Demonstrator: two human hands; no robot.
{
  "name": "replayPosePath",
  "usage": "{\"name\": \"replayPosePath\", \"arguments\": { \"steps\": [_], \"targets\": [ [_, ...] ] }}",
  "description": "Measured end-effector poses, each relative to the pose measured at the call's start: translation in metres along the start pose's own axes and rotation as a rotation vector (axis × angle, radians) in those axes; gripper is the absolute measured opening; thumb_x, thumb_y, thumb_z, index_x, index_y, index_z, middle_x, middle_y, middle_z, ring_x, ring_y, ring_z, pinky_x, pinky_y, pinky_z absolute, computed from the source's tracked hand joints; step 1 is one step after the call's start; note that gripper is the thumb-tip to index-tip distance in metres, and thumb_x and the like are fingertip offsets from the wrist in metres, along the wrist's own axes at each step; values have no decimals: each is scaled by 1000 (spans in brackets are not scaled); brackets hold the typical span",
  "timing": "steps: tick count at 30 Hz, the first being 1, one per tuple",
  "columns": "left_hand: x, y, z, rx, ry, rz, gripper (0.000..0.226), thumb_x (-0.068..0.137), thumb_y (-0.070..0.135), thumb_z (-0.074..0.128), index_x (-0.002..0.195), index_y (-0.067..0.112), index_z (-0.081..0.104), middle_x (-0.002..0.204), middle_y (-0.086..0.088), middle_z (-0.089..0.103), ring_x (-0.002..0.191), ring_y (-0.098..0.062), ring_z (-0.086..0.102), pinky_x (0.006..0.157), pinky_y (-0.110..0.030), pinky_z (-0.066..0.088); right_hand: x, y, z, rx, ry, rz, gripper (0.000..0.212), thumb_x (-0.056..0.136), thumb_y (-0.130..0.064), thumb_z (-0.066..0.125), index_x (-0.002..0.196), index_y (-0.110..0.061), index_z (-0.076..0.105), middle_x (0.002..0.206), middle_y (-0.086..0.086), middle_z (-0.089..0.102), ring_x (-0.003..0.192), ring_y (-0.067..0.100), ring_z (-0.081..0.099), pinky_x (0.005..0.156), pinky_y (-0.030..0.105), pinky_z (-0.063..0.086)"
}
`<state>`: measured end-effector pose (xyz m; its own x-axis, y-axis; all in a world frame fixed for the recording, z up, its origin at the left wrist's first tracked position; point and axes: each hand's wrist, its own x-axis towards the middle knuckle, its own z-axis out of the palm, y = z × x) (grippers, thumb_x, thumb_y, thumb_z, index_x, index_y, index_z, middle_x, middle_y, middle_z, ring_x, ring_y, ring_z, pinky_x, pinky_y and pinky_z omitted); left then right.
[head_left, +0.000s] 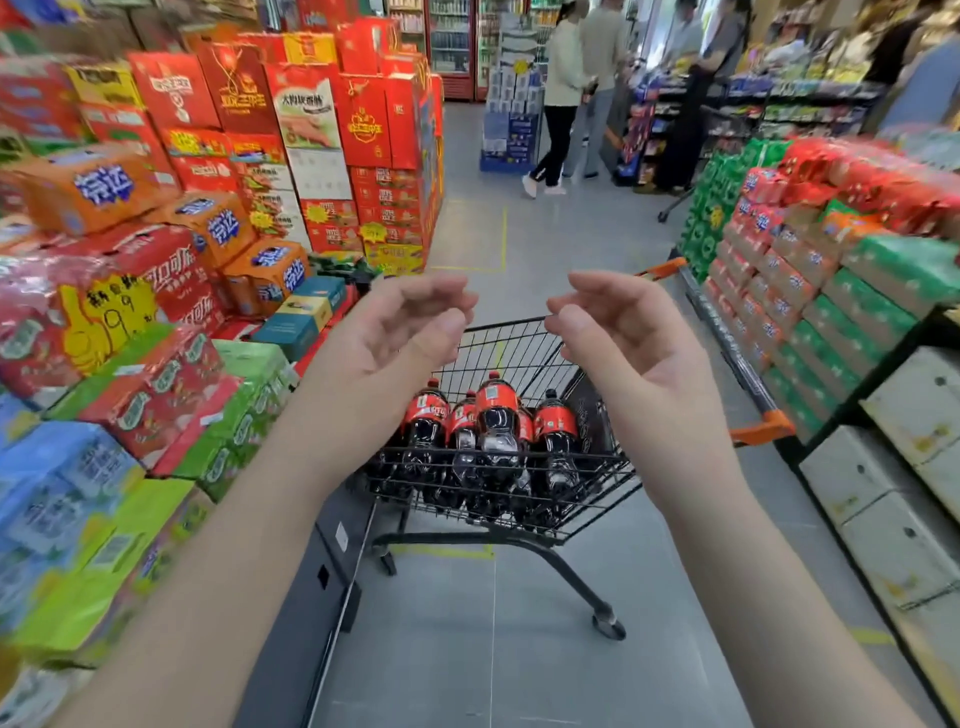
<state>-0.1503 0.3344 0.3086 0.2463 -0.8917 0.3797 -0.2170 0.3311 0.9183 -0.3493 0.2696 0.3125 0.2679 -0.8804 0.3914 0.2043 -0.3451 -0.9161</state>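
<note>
Cart (514, 353) far rim is partly hidden behind both hands, and the bottle bases are lost in the wire. Left hand (400, 332) and right hand (618, 332): grip loose, half-curled, holding nothing. Cola bottles (496, 410) stand at the cart's near wall, below and between the hands, untouched.

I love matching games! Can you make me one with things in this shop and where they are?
Things:
1. bottles
2. left hand
3. white boxes
4. orange boxes

Places or states:
A. low down at the right edge
B. standing in the cart
C. stacked on the left side
D. raised in the air, holding nothing

Right pairs: 1-B, 2-D, 3-A, 4-C
</note>
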Motion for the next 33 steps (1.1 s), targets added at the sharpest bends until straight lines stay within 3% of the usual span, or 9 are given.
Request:
{"name": "replayPosePath", "arguments": {
  "steps": [10, 15, 21, 23, 28, 33],
  "targets": [
    [117, -77, -20, -40, -36, -59, 33, 96, 30, 61, 128, 21, 66, 126, 4, 75, 124, -12, 68, 102, -32, 58, 109, 70, 17, -44, 45, 69, 26, 98, -18, 71, 123, -15, 66, 116, 7, 76, 113, 22, 72, 95, 27, 56],
    [179, -117, -44, -86, -74, -88, 35, 92, 40, 68, 124, 28, 66, 126, 6, 75, 125, -13, 67, 104, -36, 58, 171, 103, 41, -91, 70, 103, 25, 97, -22, 71, 122, -17, 67, 117, 9, 76, 113, 25, 72, 99, 34, 57],
    [240, -167, -58, -75, -150, -147, 47, 87, 49, 68, 128, 26, 65, 128, 8, 74, 125, -11, 67, 109, -44, 54, 228, 150, 63, -133, 93, 174, 23, 98, -20, 74, 120, -20, 69, 114, 5, 77, 112, 26, 73, 96, 31, 58],
    [251, -181, -57, -68, -165, -184, 49, 87, 49, 68, 129, 25, 65, 127, 10, 74, 125, -9, 67, 110, -45, 54, 240, 167, 64, -160, 104, 213, 23, 98, -21, 75, 120, -22, 70, 111, 1, 77, 110, 24, 73, 97, 35, 58],
    [275, -209, -52, -37, -187, -239, 53, 86, 54, 66, 131, 27, 66, 128, 13, 73, 124, -6, 66, 110, -46, 53, 266, 206, 58, -202, 137, 295, 33, 92, -36, 77, 122, -24, 71, 109, 14, 73, 110, 30, 70, 103, 52, 55],
    [297, -233, -44, -11, -164, -317, 49, 87, 53, 67, 130, 29, 65, 127, 15, 73, 123, -4, 67, 108, -44, 54, 295, 243, 42, -206, 123, 379, 25, 97, -33, 75, 121, -27, 70, 111, 14, 73, 110, 29, 70, 102, 53, 56]
  ]
}}
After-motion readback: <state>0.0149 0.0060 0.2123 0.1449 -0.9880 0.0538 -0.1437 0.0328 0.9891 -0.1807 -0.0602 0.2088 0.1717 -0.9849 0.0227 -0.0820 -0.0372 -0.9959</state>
